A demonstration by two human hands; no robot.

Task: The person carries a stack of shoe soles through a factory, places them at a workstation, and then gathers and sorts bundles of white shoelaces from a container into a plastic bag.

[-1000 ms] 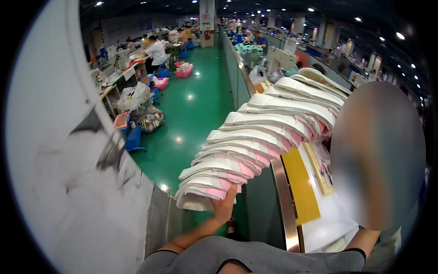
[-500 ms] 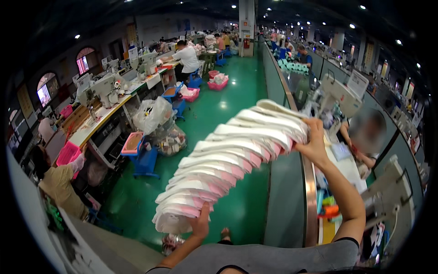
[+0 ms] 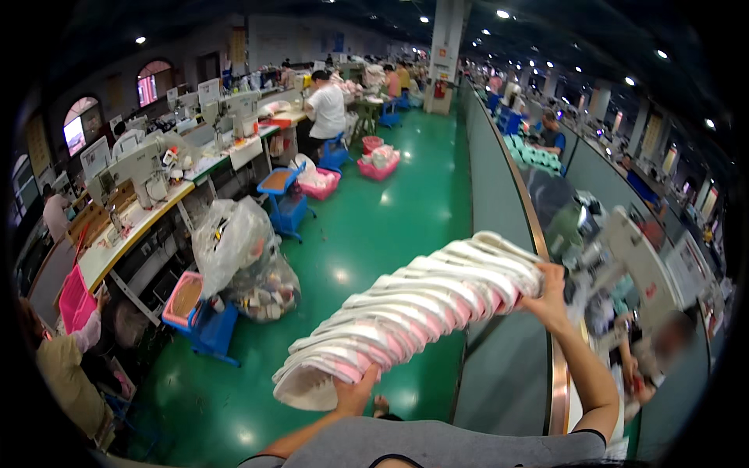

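I carry a long, curved stack of nested white and pink padded pieces (image 3: 406, 312), which look like shoe uppers, across my front. It slants from low on the left up to the right. My left hand (image 3: 355, 392) grips its lower end from below, where the last piece shows a hollow opening. At the upper end, my right hand (image 3: 548, 296) is closed round the edge of the outermost pieces. Part of the fingers of both hands is hidden behind the stack.
Along the right runs a grey partition with a copper-coloured top edge (image 3: 559, 390). To the left stand a blue stool (image 3: 211, 331), clear plastic bags (image 3: 261, 288) and a sewing bench (image 3: 133, 234). Ahead, pink baskets (image 3: 380, 164) sit on the green floor (image 3: 359, 234); several people work nearby.
My view has shifted, and the stack now appears lower and flatter, with its right end dropped. The floor ahead shows more. Both hands keep their hold.
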